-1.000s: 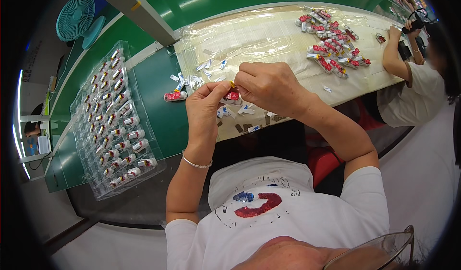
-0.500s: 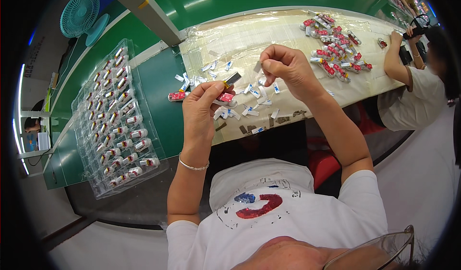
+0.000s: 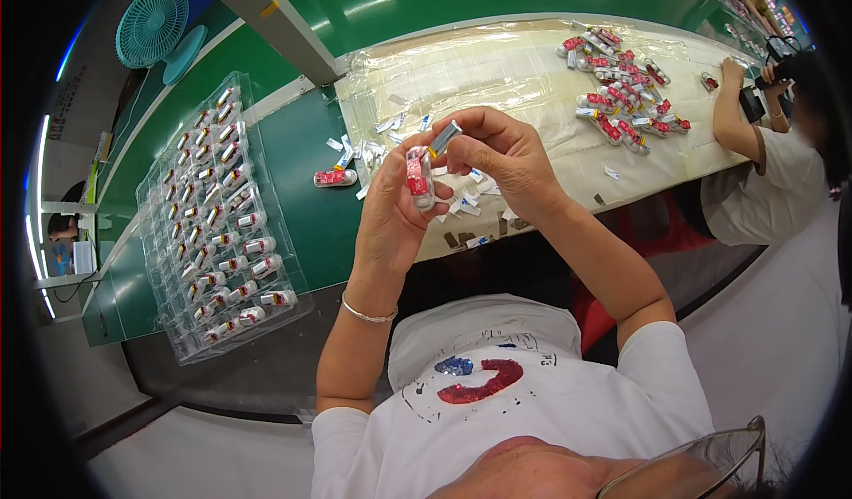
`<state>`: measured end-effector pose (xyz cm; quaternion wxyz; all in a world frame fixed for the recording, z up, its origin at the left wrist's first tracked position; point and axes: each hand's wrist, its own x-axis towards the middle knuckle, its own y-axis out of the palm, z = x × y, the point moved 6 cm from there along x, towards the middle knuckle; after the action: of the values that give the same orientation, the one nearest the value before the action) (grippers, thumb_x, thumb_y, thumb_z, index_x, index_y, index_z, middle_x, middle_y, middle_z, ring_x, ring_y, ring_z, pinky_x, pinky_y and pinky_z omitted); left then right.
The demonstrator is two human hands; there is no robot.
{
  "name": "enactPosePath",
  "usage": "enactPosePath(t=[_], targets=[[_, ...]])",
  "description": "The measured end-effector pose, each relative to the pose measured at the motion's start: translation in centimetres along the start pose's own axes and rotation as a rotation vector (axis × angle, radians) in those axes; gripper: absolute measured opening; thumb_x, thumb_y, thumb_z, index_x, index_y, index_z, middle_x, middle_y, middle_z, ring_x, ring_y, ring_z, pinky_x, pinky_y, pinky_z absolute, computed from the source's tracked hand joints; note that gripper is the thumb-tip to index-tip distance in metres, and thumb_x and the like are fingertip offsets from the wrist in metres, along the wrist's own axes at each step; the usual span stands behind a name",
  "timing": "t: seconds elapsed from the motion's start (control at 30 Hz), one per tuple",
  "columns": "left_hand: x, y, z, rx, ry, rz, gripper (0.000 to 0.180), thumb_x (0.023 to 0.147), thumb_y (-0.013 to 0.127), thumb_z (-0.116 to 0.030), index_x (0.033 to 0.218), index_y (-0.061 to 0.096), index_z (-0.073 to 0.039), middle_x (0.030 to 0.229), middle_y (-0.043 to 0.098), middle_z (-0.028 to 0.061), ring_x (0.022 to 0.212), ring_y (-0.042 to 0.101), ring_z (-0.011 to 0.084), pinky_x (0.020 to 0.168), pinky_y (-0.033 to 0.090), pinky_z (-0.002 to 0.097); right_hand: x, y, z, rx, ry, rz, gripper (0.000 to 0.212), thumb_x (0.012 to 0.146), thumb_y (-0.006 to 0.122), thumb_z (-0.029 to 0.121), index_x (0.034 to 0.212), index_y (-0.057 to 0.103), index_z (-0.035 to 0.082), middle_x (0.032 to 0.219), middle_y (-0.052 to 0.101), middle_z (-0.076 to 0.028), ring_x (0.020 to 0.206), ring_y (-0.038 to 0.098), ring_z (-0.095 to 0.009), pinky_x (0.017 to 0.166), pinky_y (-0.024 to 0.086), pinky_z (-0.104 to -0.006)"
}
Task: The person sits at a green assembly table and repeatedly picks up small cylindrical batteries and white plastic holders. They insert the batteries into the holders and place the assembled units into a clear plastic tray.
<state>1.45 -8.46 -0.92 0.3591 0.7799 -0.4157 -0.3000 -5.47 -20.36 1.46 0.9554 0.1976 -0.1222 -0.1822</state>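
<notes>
In my left hand (image 3: pixel 385 221) I hold a small red-and-clear capsule-shaped part (image 3: pixel 420 180) upright between thumb and fingers. A silver rectangular piece (image 3: pixel 445 137) with a yellow band at its base sticks up from it. My right hand (image 3: pixel 513 164) meets it from the other side, thumb and forefinger closed on the silver piece. Whether a small strip lies under those fingertips is hidden. A similar red capsule part (image 3: pixel 335 178) lies on the table left of my left hand. White-and-blue paper slips (image 3: pixel 466 202) are scattered beneath and around my hands.
A clear plastic tray (image 3: pixel 288 277) at the left holds many similar parts in rows. A heap of red capsule parts (image 3: pixel 621 95) lies at the right on the yellowish table covering (image 3: pixel 524 64). Another person (image 3: pixel 754 175) sits at far right. A metal post (image 3: pixel 284 33) rises behind.
My right hand has moved left and down, bringing its pinched grey strip to the silver piece. My left hand has turned the capsule part more upright.
</notes>
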Motion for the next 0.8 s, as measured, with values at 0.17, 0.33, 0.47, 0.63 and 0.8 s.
enactPosePath(t=[0.17,0.33,0.47,0.63,0.8], targets=[[-0.9,-1.0,-0.3,0.253,0.148,-0.125,0.039,0.089,0.065,-0.009,0.125,0.054,0.002,0.109,0.063,0.0147,0.090,0.068,0.0173,0.081,0.058,0.0285,-0.3,-0.4,0.5,-0.175,-0.049,0.009,0.026,0.093,0.063,0.012,0.116,0.060,-0.001,0.105,0.065,-0.008,0.090,0.062,-0.011,0.077,0.051,-0.0241],[-1.5,-0.9,-1.2,0.571,0.340,-0.172,0.032,0.088,0.066,-0.002,0.119,0.060,0.002,0.115,0.063,0.0119,0.094,0.065,0.0145,0.084,0.055,0.0263,-0.9,0.3,2.0,-0.560,-0.208,0.014,0.023,0.089,0.064,0.006,0.112,0.063,-0.001,0.100,0.066,-0.009,0.088,0.065,-0.014,0.072,0.053,-0.0234],[-2.1,0.2,-1.8,0.800,0.525,-0.143,0.028,0.089,0.065,-0.001,0.117,0.063,0.000,0.112,0.065,0.0079,0.095,0.064,0.0119,0.084,0.053,0.0242,-0.9,1.4,3.4,-0.728,-0.314,0.066,0.025,0.087,0.065,0.004,0.112,0.065,0.001,0.096,0.066,-0.010,0.086,0.066,-0.018,0.071,0.054,-0.0272],[-2.8,0.5,-2.0,0.866,0.504,-0.174,0.026,0.090,0.065,-0.002,0.116,0.061,0.002,0.110,0.066,0.0091,0.099,0.063,0.0119,0.086,0.052,0.0239,-1.5,3.0,4.2,-1.105,-0.551,0.137,0.031,0.081,0.069,0.003,0.112,0.065,0.004,0.091,0.064,-0.010,0.082,0.064,-0.024,0.067,0.053,-0.0317],[-3.1,1.0,-2.4,0.849,0.523,-0.140,0.025,0.090,0.066,-0.002,0.113,0.059,0.004,0.108,0.067,0.0112,0.099,0.064,0.0129,0.087,0.052,0.0248,-1.9,3.8,4.6,-1.196,-0.610,0.161,0.032,0.078,0.070,0.005,0.109,0.066,0.005,0.089,0.063,-0.008,0.083,0.062,-0.025,0.066,0.052,-0.0332]])
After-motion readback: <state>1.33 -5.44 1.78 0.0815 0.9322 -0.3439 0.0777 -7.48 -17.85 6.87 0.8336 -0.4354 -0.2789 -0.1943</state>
